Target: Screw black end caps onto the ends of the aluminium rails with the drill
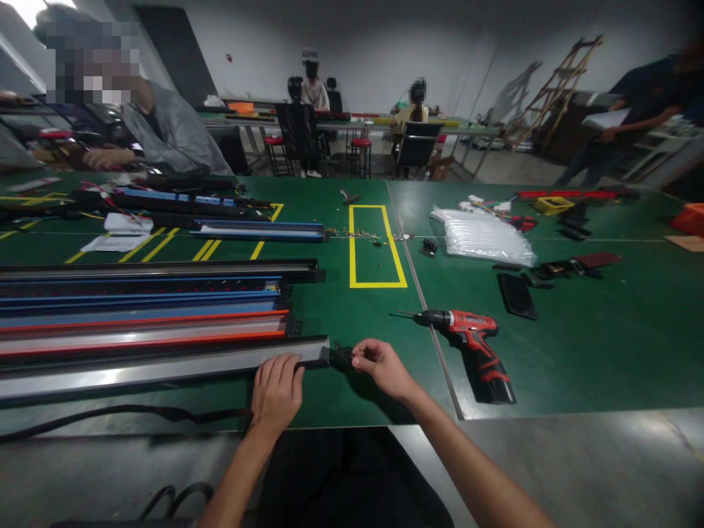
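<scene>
My left hand lies over the near edge of a long grey metal profile with black edges, close to its right end, fingers wrapped on it. Just past that end, my right hand pinches a small black part, perhaps an end cap. The part is near the profile's end; whether they touch I cannot tell. Behind the held profile lie an orange-edged profile, blue-edged profiles and a black one, all side by side.
A red and black cordless drill lies to the right, bit pointing left. Beyond it are a black phone-like slab and a bubble-wrap bundle. Small screws are scattered behind a yellow taped rectangle. A co-worker sits at the far left.
</scene>
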### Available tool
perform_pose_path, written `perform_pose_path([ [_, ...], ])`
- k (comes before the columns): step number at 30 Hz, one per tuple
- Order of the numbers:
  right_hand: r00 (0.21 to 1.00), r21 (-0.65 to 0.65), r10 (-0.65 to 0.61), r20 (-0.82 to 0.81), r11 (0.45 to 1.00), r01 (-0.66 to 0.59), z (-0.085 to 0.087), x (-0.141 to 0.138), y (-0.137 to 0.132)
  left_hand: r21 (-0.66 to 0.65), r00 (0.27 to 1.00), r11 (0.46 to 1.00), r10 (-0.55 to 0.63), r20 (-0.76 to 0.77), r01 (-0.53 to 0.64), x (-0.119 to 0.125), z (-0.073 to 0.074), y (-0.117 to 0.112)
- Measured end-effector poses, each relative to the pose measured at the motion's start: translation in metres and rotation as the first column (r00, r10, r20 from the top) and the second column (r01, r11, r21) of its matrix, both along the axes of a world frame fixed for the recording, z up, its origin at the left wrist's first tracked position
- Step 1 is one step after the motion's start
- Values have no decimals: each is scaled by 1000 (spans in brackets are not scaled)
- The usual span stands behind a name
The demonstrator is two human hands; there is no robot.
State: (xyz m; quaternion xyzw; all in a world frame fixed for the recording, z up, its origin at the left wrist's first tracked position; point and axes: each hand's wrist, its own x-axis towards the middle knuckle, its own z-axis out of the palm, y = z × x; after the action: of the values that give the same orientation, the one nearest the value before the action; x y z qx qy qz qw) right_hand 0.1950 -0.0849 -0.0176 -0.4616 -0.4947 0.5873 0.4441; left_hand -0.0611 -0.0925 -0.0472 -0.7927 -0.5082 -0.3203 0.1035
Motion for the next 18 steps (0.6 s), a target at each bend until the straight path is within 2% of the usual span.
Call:
perform_pose_path([
  [4,977,171,-38,209,985,2,9,1,-12,-59,994,996,-55,94,60,12,18,-5],
  [8,931,440,-85,355,894,-87,13,3,-19,-243,958,964,-31,284,104,27,47,10],
  [10,925,543,-94,369,829,-133,15,3,-21,-440,924,875,-20,382,200,33,61,23],
  [12,912,615,-100,397,767,-183,17,4,-21,-622,896,726,20,444,292,36,71,35],
  [13,901,635,-103,422,742,-213,18,5,-21,-665,887,673,29,461,323,37,75,39],
  [15,870,653,-113,479,709,-268,19,6,-20,-698,880,624,32,473,353,38,78,46],
  [18,830,670,-156,536,676,-306,16,8,-15,-710,882,593,-1,471,380,37,79,51],
])
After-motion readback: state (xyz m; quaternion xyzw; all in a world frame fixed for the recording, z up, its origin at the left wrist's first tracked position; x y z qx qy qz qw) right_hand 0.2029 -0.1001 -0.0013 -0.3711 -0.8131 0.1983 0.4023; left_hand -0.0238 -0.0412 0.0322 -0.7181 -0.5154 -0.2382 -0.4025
